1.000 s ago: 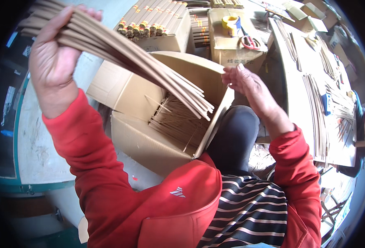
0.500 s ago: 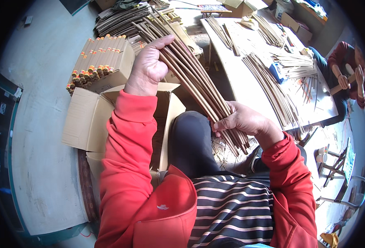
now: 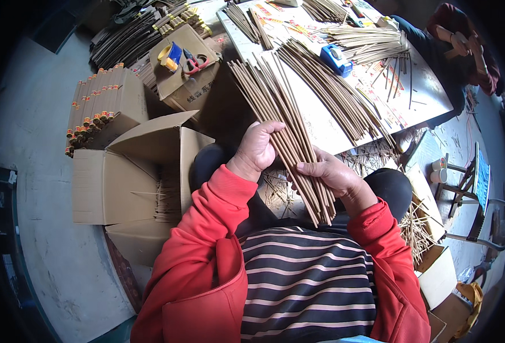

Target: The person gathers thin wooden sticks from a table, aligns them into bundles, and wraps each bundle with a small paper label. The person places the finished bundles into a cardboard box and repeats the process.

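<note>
A fanned bundle of long brown incense sticks slants up and away from my lap, its lower ends near my striped shirt. My left hand is closed around the left side of the bundle at mid-length. Lower down, my right hand grips it from the right, thumb across the front; the fingers behind are hidden. On the table beyond lies a long row of similar brown sticks. A paler heap of sticks lies farther right.
An open cardboard box with thin sticks inside stands at my left, beside bundled sticks with red-yellow bands. Scissors and a yellow-blue tape dispenser sit on another carton. A blue tape dispenser is on the white table. Another person's hands are at far right.
My left hand has slid down the bundle toward my right hand and closer to my body. The bundle stands steeper, its upper ends more spread. My view has shifted, showing more of the open box.
</note>
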`<act>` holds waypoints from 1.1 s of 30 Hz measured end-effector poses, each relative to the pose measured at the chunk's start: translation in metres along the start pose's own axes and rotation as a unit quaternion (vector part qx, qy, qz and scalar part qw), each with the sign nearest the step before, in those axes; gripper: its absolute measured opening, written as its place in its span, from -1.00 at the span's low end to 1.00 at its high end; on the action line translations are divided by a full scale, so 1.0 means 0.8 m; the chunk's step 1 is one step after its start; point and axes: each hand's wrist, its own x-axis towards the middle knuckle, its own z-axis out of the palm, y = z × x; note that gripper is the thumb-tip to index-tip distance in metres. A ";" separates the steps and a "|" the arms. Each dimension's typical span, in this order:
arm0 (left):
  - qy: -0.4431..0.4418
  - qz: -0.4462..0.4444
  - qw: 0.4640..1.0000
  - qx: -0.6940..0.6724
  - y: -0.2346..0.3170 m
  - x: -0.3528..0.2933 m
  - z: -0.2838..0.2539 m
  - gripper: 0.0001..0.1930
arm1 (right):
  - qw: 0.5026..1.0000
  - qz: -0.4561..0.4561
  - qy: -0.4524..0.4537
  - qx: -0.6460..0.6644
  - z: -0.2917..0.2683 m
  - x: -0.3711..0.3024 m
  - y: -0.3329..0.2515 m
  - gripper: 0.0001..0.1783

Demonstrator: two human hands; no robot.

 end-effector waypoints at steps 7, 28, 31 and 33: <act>0.016 -0.095 0.989 -0.112 -0.045 0.023 -0.006 -0.69 | 0.991 0.035 0.090 0.088 -0.042 -0.023 0.015 -0.68; 0.056 -0.111 0.989 -0.078 -0.050 0.009 -0.013 -0.73 | 0.972 0.048 0.136 0.185 -0.072 -0.031 0.028 -0.67; -0.120 -0.130 0.964 -0.201 -0.042 0.017 -0.034 -0.68 | 0.975 0.037 0.117 0.186 -0.082 -0.035 0.028 -0.61; -0.082 -0.089 0.972 -0.202 -0.053 0.019 -0.036 -0.68 | 0.976 0.031 0.096 0.194 -0.066 -0.034 0.021 -0.50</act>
